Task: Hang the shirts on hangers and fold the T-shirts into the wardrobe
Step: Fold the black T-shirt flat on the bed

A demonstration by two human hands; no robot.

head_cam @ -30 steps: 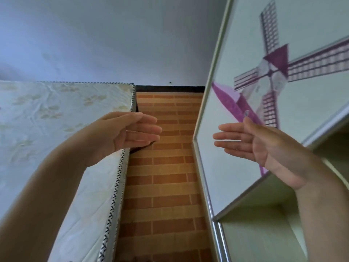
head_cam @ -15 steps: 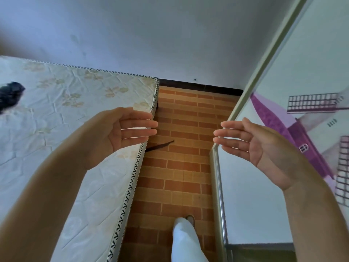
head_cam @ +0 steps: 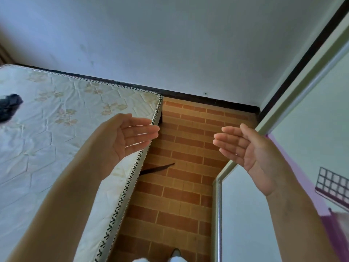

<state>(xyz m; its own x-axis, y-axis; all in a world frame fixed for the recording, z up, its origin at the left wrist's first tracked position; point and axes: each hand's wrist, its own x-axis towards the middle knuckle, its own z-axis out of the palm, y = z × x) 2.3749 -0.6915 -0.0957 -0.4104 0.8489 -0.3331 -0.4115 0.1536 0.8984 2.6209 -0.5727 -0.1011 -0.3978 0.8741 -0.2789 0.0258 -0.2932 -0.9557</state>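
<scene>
Far left of both empty hands lies dark clothing.

no readable txt, labels, brands or nos anywhere in view

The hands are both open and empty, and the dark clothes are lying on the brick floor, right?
Not quite. Both the left hand and right hand are open and empty, but the head view shows the dark clothes lying on the mattress, not the brick floor.
</scene>
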